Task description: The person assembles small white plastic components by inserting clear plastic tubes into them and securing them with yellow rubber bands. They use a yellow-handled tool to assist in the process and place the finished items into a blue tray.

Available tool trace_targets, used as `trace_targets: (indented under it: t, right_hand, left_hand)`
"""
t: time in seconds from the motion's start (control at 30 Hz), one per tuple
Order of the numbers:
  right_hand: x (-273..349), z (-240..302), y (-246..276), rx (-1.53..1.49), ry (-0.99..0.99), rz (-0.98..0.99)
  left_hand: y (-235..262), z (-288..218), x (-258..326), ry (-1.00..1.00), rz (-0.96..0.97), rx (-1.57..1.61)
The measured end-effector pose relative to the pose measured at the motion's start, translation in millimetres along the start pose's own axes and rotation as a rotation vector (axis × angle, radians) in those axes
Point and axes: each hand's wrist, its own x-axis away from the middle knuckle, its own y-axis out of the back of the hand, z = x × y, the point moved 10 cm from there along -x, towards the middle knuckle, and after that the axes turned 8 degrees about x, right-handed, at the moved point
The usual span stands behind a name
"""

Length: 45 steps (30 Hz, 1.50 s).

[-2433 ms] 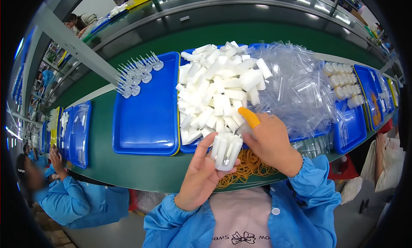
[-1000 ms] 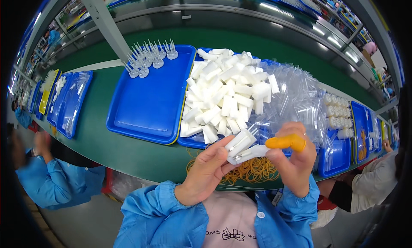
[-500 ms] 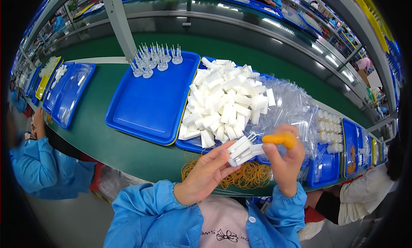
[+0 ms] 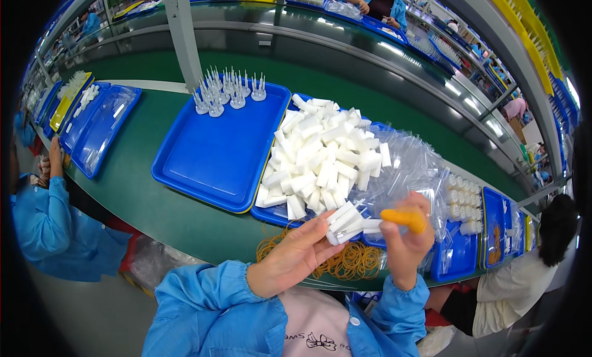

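Observation:
In my left hand is a cluster of white foam-like strips on a clear plastic piece; the fingers close around its lower end. My right hand, with an orange finger cot on one finger, pinches a white strip at the cluster's right side. Where that strip meets the clear piece is too small to make out. Just beyond both hands, a large pile of white foam blocks covers a blue tray. Tan rubber bands lie between the hands and this pile.
A blue tray at left carries several clear pronged pieces standing at its far end. Clear plastic sleeves are heaped right of the foam, near stacked white rolls. Co-workers sit at left and right.
The view has shifted slightly. My left hand still holds the cluster, and my right hand keeps its pinch on the white strip, with only a small movement.

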Motion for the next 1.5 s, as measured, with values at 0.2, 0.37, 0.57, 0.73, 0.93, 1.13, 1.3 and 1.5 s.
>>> trace_targets:
  t: [0.2, 0.37, 0.57, 0.73, 0.93, 1.13, 1.3, 1.5]
  right_hand:
    - [7, -24, -3, -0.18, -0.255, 0.092]
    - [-13, -1, -5, 0.132, -0.079, 0.106]
    - [-11, -14, -25, -0.285, -0.261, 0.22]
    - [-9, 13, -30, 0.1, 0.029, 0.226]
    - [11, 31, -31, 0.256, 0.065, 0.194]
    - [14, 36, -38, 0.435, 0.127, 0.174]
    - [13, 40, -38, 0.436, 0.206, 0.174]
    - [4, 40, -41, 0.147, 0.102, 0.218]
  left_hand:
    - [11, 13, -1, 0.098, -0.024, 0.093]
    - [13, 16, 1, 0.093, -0.049, 0.108]
    - [4, 12, 3, 0.069, -0.02, 0.096]
    - [1, 13, 3, 0.061, -0.002, 0.103]
    - [-2, 6, -5, 0.042, 0.051, 0.085]
    - [-10, 9, -7, 0.032, 0.077, 0.064]
    - [-17, 2, -1, 0.177, 0.103, -0.041]
    - [-18, -21, -6, 0.114, 0.113, -0.317]
